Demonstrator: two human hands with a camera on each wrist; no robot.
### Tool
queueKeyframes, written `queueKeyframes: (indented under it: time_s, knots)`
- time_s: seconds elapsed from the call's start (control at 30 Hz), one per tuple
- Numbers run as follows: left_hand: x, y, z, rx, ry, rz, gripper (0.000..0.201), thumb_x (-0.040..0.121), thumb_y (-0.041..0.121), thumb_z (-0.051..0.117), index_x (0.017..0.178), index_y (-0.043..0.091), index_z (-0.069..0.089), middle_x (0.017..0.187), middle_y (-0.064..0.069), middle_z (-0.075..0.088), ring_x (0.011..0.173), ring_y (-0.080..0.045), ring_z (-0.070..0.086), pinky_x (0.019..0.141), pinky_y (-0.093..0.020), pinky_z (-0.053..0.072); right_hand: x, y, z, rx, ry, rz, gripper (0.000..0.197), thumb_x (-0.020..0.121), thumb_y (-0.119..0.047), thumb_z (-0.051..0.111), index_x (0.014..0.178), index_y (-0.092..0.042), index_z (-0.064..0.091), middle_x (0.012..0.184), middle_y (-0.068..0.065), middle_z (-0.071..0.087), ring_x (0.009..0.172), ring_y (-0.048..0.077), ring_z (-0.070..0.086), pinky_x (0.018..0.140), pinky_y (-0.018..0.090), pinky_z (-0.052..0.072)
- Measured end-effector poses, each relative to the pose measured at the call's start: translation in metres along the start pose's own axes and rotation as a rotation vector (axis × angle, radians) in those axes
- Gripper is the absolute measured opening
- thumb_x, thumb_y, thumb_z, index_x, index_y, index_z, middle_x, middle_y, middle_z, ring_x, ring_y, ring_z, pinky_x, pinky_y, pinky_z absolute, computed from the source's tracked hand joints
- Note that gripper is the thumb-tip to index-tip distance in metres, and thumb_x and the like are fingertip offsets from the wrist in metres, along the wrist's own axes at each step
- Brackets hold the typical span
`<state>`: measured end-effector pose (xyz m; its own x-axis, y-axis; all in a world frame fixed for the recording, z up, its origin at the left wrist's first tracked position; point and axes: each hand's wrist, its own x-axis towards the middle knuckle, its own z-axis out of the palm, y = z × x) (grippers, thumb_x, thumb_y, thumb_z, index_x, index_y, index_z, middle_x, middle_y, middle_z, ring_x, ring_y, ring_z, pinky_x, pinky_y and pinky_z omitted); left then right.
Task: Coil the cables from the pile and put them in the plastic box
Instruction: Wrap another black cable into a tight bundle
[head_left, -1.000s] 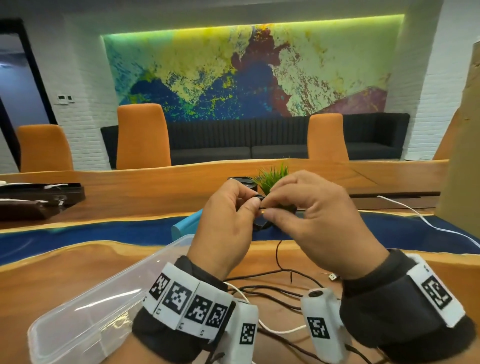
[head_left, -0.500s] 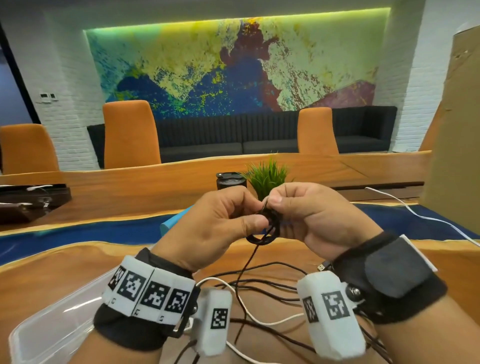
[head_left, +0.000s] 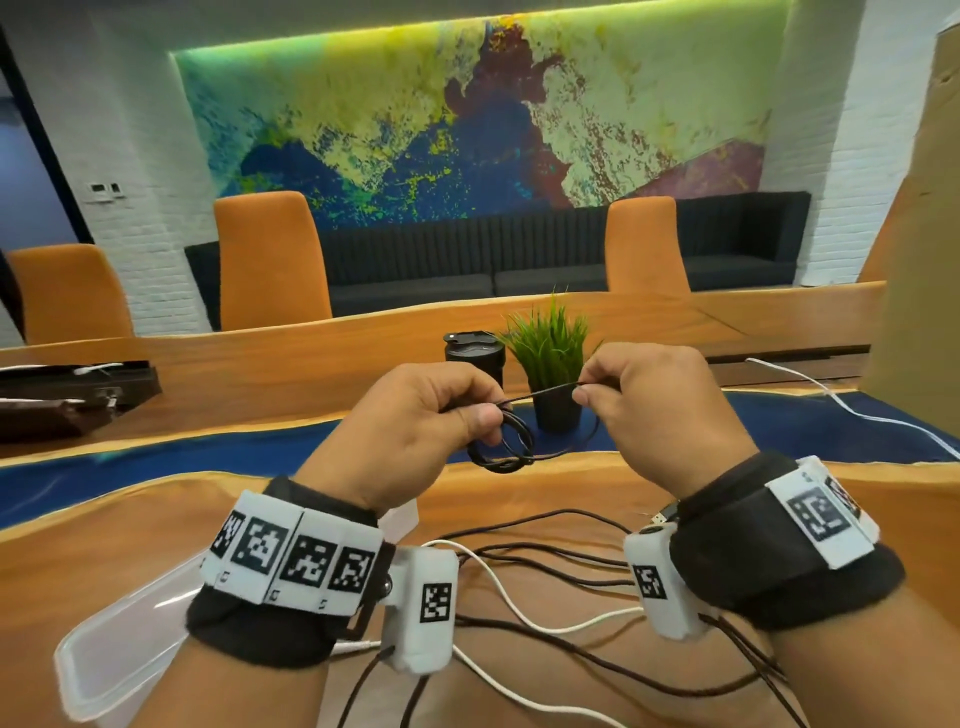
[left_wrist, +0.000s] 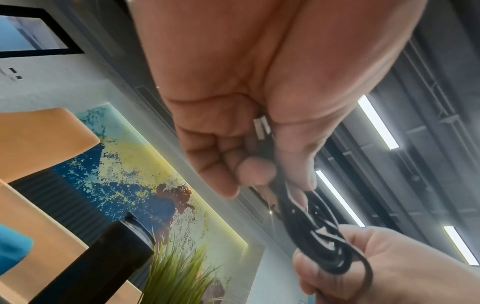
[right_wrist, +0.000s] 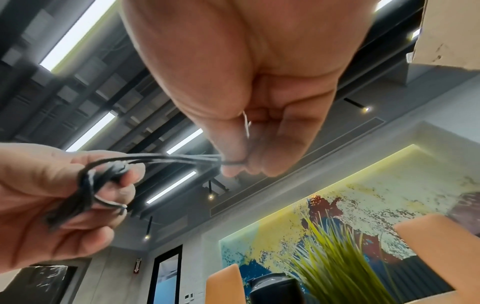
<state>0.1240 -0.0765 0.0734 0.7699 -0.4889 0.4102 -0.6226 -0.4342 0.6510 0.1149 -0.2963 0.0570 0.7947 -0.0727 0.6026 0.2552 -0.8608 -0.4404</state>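
Now, from my head camera, my left hand holds a small black coil between thumb and curled fingers, above the wooden table. My right hand pinches one strand of this same cable, and the strand goes straight from the coil to my fingertips. Below my wrists lies the pile of cables, black ones and one white, and the plastic box stands at my left, partly hidden by my arm. From the left wrist camera, my fingers are closed on the black loops, with a metal plug against my palm. From the right wrist camera, thumb and finger squeeze the strand, a little blurred
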Motion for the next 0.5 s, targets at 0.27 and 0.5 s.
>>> queueKeyframes:
  time_s: [0.27,0.5]
  knots:
    - [0.0,-0.004,0.0,0.32,0.092,-0.053,0.011,0.094,0.021,0.065,0.093,0.03,0.071,0.086,0.013,0.07,0.084,-0.002,0.062,0.076,-0.028,0.052,0.006,0.016,-0.003,-0.115,0.1,0.067,0.01,0.094,-0.024,0.06,0.085,-0.022,0.066,0.085,0.001,0.065,0.085,0.024,0.058,0.075,0.034,0.049]
    - [0.001,0.002,0.003,-0.198,0.159,-0.116,0.011,0.092,0.008,0.065,0.093,0.017,0.072,0.085,-0.009,0.071,0.074,-0.014,0.069,0.069,-0.024,0.057,-0.003,-0.016,-0.004,0.964,0.066,0.38,0.005,0.091,-0.009,0.065,0.09,-0.012,0.069,0.086,0.006,0.072,0.081,0.016,0.073,0.069,0.027,0.059]
